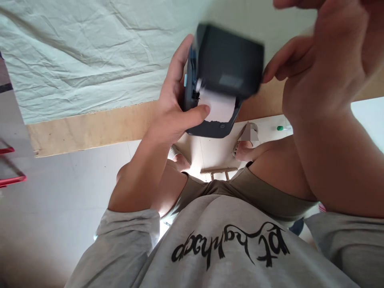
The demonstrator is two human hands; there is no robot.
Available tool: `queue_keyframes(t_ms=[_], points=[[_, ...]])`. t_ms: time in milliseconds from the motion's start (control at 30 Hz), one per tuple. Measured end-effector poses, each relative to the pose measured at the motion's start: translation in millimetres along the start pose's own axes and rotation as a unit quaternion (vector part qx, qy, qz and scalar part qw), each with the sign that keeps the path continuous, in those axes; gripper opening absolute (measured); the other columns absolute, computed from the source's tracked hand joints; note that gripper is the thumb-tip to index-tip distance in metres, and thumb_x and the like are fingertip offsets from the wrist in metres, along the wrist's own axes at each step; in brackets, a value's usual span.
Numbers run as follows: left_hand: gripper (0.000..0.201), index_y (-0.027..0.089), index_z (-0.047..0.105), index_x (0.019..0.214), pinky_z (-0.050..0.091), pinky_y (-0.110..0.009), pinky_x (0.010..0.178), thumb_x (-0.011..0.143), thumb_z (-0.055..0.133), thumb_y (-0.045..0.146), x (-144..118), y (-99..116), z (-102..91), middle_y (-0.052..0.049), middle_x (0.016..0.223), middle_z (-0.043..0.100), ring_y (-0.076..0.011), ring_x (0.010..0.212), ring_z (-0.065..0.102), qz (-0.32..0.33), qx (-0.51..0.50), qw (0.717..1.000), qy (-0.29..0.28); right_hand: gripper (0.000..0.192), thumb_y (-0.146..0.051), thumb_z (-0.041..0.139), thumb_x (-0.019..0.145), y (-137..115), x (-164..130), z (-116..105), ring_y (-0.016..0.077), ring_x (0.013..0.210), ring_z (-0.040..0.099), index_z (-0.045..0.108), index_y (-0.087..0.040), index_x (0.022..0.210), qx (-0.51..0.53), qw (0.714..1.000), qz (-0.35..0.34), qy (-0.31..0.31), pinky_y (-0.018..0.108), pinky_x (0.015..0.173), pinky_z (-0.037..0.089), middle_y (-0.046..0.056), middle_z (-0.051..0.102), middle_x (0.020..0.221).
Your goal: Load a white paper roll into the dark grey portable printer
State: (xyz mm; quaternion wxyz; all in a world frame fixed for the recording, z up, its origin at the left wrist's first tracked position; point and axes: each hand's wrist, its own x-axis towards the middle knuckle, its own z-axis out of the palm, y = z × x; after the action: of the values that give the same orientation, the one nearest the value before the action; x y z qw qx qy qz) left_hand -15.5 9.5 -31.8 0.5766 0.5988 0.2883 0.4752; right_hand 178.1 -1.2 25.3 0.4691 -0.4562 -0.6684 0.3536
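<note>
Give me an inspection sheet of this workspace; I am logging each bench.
Surface: wooden table under a wrinkled pale green cloth.
Job's things: dark grey box-shaped label printer, lid raised, white paper roll showing; blurred.
Clutter: nothing seen.
Grippers: left hand grips the printer, thumb on the paper; right hand at the lid's edge, fingertips touching.
Cables: nothing seen.
Surroundings: light floor, red-framed object at left, small green-capped item on the floor.

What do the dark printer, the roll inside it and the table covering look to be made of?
The printer, held in the left hand, looks like matte dark plastic: smooth moulded shell, dull sheen, though blurred. The roll looks like white paper, flat and unglossy. The covering seems thin pale-green cloth or sheet, creased all over. The table edge looks like raw plywood.
</note>
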Motion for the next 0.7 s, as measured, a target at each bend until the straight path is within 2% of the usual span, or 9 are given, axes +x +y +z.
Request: queue_keyframes(t_ms=[67,100,200,233,333,400,533,700], points=[[0.079,0.034,0.036,0.12,0.048,-0.033,0.082,0.048,0.069,0.036,1.0,-3.2,-3.7,0.0,0.119,0.049,-0.0255,0.115,0.049,0.017,-0.001,1.0,-0.019,0.033,-0.033,0.034,0.084,-0.4,-2.3,2.4,0.0084,0.096,0.051,0.044,-0.013,0.108,-0.047,0.997,-0.035,0.052,0.016,0.057,0.042,0.003,0.048,0.105],[0.08,0.035,0.035,0.12,0.048,-0.032,0.086,0.047,0.069,0.036,0.7,-2.1,-3.6,-0.001,0.119,0.05,-0.0255,0.119,0.046,0.02,-0.002,1.0,-0.023,0.033,-0.031,0.036,0.083,1.7,-3.5,4.2,0.0089,0.098,0.051,0.045,-0.011,0.108,-0.07,0.995,-0.046,0.049,0.017,0.061,0.044,0.004,0.048,0.106],[0.063,0.027,0.033,0.123,0.042,-0.034,0.091,0.065,0.051,0.04,-2.5,8.3,3.4,-0.001,0.116,0.049,-0.0247,0.124,0.041,0.008,0.012,1.0,-0.024,0.044,-0.04,0.037,0.082,12.5,-5.9,9.1,0.0091,0.101,0.049,0.04,-0.014,0.117,-0.099,0.992,-0.047,-0.059,0.022,0.078,0.045,0.003,0.048,0.11],[0.054,0.02,0.032,0.124,0.04,-0.037,0.088,0.073,0.039,0.039,-3.8,12.3,6.8,-0.001,0.11,0.048,-0.0251,0.121,0.043,0.001,0.014,1.0,-0.017,0.05,-0.046,0.038,0.081,16.0,-6.3,10.3,0.0087,0.098,0.05,0.036,-0.015,0.12,-0.104,0.989,-0.047,-0.094,0.023,0.079,0.045,0.003,0.048,0.11],[0.036,0.022,0.049,0.103,0.048,-0.029,0.068,0.073,0.052,0.04,-6.2,20.2,14.4,-0.002,0.087,0.056,-0.0216,0.091,0.061,-0.032,-0.031,0.998,0.041,0.065,-0.059,0.041,0.074,22.5,-5.4,12.5,0.0067,0.085,0.05,0.03,-0.017,0.123,-0.127,0.98,-0.044,-0.145,0.023,0.074,0.044,0.003,0.047,0.109],[0.029,0.023,0.054,0.093,0.045,-0.025,0.057,0.069,0.061,0.038,-6.4,21.4,16.3,-0.003,0.078,0.056,-0.0168,0.074,0.058,-0.052,-0.068,0.995,0.051,0.07,-0.061,0.044,0.071,23.7,-3.8,12.9,0.0059,0.083,0.049,0.031,-0.016,0.121,-0.135,0.979,-0.041,-0.148,0.022,0.072,0.043,0.004,0.047,0.108],[0.025,0.02,0.053,0.093,0.04,-0.02,0.052,0.074,0.057,0.034,-6.1,21.4,17.6,-0.003,0.077,0.054,-0.011,0.069,0.052,-0.066,-0.095,0.991,0.064,0.072,-0.059,0.048,0.069,23.6,-2.0,12.8,0.0035,0.076,0.046,0.032,-0.012,0.122,-0.141,0.976,-0.028,-0.161,0.019,0.068,0.042,0.004,0.048,0.103],[0.024,0.02,0.05,0.094,0.039,-0.024,0.055,0.075,0.054,0.034,-6.4,23.9,22.1,-0.004,0.079,0.053,-0.0144,0.073,0.054,-0.075,-0.094,0.99,0.073,0.071,-0.06,0.044,0.071,24.4,-2.8,12.8,0.0029,0.073,0.044,0.031,-0.013,0.122,-0.172,0.974,-0.041,-0.142,0.021,0.068,0.042,0.004,0.048,0.105]])
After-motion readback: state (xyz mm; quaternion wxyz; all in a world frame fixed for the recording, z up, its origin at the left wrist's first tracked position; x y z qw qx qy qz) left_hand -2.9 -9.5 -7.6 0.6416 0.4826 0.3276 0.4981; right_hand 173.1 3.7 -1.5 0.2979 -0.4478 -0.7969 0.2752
